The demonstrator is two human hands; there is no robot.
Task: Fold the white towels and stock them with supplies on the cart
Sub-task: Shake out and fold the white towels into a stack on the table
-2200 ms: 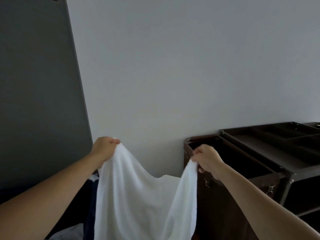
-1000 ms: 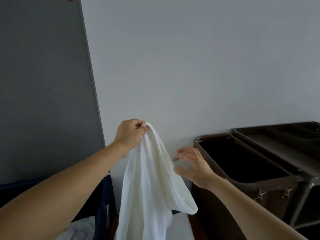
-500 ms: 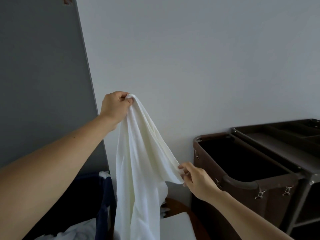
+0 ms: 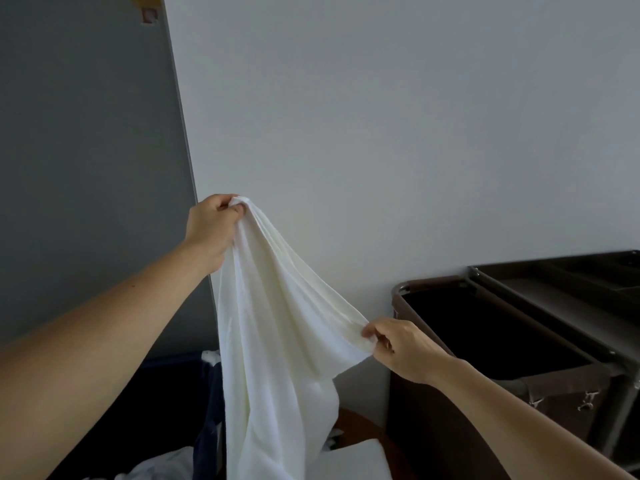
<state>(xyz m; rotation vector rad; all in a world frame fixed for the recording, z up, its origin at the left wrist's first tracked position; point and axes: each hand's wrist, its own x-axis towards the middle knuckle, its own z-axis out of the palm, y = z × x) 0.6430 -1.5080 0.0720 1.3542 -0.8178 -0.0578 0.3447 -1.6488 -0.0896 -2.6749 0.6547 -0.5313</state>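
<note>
Towel (image 4: 277,323) edge now between right hand (image 4: 403,351) fingers (image 4: 374,332)

White towel (image 4: 277,323), dark brown cart (image 4: 519,393)

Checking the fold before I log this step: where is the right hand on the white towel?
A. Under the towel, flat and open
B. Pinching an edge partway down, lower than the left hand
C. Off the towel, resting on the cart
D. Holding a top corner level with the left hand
B: the right hand pinches the white towel at an edge partway down, well below the left hand, whose grip bunches the top.
</note>
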